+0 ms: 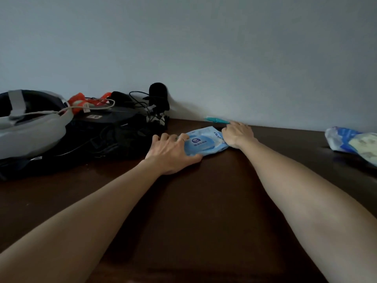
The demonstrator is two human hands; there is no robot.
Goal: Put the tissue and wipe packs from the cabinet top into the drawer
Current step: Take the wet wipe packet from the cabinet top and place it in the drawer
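A: Where is the wipe pack sitting?

B: The light blue wipe pack (206,142) lies flat on the dark brown worktop (204,201), towards the back, near the pale wall (204,48). It has a round label on its top face.

A: And the hands?

B: Both reach forward on bare arms. The left hand (173,153) is at the pack's left end, fingers curled over the top of it and the thumb lying along the near edge, so it grips that end. A thin ring shows on one finger. The right hand (237,135) is at the pack's right end, knuckles up, fingers bent down onto the pack; it seems to pinch or hold that end, though the fingertips are hidden under the hand.

A: Any other packs?

B: A second pack (353,142), blue and white with a yellowish patch, lies at the far right of the worktop, well apart from the hands and cut off by the edge of the view.

A: What else is up there?

B: A small teal object (216,119) lies against the wall just behind the right hand; its kind cannot be told. On the left sits a black bag (114,137) with tangled black cables (146,108), something orange (79,101) and a grey-strapped headset (30,123) on top of it. The bag is just beside the left hand.
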